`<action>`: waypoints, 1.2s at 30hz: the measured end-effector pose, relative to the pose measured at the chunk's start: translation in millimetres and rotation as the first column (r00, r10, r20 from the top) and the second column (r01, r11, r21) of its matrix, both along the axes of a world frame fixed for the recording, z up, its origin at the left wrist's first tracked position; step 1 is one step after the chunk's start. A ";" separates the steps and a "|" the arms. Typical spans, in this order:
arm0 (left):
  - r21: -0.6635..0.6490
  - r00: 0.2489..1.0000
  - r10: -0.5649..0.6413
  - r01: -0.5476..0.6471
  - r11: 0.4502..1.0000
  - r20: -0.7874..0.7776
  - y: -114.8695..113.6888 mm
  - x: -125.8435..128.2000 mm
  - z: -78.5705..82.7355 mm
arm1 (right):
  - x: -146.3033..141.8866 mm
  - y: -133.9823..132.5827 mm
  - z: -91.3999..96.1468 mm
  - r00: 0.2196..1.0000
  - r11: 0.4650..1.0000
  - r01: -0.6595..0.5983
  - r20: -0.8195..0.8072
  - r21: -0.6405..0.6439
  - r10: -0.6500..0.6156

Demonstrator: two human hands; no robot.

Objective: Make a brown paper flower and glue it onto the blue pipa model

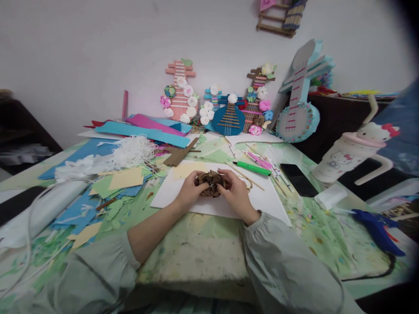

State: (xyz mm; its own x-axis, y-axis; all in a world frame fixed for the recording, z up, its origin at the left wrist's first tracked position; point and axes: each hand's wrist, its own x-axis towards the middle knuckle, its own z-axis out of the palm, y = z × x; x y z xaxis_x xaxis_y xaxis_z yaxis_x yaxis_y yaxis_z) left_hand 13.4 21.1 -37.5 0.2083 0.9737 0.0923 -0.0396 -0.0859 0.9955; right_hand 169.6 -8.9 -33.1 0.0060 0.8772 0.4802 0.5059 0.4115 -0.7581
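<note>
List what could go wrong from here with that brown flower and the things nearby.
The left hand and right hand have thumbs at the brown flower's middle; too much pressure might crease its petals. The cup, if knocked, might hit the phone beside it.

Brown petalled flower [213, 179] between both hands [189, 192], black phone [298, 179] at three o'clock, brown lute-shaped model [251, 114] at one o'clock
</note>
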 end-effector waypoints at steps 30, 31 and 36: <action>-0.369 0.909 -0.278 0.385 0.846 0.312 6.1 -17.1 14.8 | 12.8 8.7 3.8 0.708 0.844 -0.304 -0.698 -0.442 -0.111; -0.365 0.926 -0.265 0.352 0.862 0.267 7.0 -17.2 14.4 | 13.4 8.9 3.9 0.714 0.838 -0.310 -0.692 -0.448 -0.106; -0.252 0.967 -0.248 0.227 0.941 -0.057 8.9 -14.4 9.8 | 9.7 4.9 6.3 0.782 0.852 -0.311 -0.623 -0.421 -0.022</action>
State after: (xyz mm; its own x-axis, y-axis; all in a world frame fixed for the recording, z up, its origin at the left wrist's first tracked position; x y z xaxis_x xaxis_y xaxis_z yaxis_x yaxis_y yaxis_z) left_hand -1.0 30.0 -27.7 0.4329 0.8855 -0.1686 0.0584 0.1591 0.9855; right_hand 179.3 -4.0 -26.8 -0.0085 0.9984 -0.0557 -0.1413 -0.0563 -0.9884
